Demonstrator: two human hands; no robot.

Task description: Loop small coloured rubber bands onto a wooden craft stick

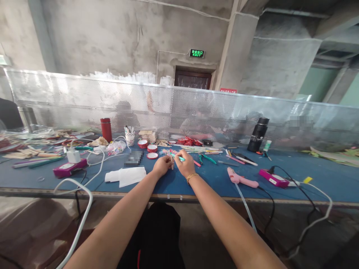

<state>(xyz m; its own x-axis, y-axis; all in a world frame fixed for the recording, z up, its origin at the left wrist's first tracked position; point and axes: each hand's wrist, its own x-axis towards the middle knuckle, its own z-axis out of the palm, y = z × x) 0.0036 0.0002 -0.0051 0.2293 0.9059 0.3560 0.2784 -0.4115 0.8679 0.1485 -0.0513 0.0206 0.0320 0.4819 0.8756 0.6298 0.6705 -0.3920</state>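
Both hands are close together over the middle of the blue table. My right hand point(185, 164), with a gold bracelet at the wrist, is closed around a teal pen point(181, 158) whose tip points left. Fingers pinched, my left hand point(163, 166) holds a thin pale stick point(172, 164) upright beside the pen. Its exact kind is too small to make out. Just beyond the hands lie small pink and white bits point(165, 151). Green-handled pliers point(209, 159) rest to the right of my right hand.
White paper point(131, 175) and red round tins point(152, 148) lie left. A pink glue gun point(242, 178), a purple power strip point(273, 178) and a black bottle point(258, 135) stand or lie right. A red bottle point(106, 130) stands before the perforated metal screen point(157, 108). White cables point(89, 194) trail over the edge.
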